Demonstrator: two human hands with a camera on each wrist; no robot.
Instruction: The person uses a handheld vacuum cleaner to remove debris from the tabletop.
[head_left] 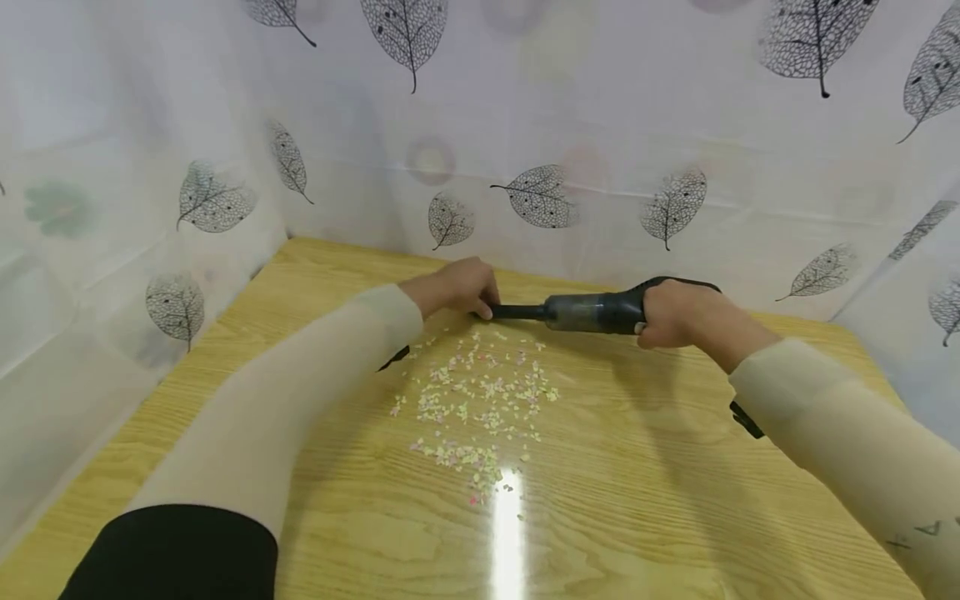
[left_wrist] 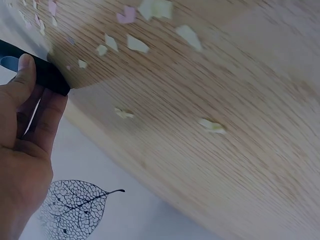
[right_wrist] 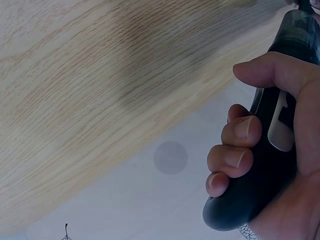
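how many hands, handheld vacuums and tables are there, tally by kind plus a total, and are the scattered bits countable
Left hand and right hand: 2
Handheld vacuum: 1
Table: 1
Total: 4
Scattered bits: too many and small to count, left out.

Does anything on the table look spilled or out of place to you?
Yes: small pale yellow and pink scraps lie scattered loosely over the wooden table, in no order, like a spill. The handheld vacuum shows no obvious damage.
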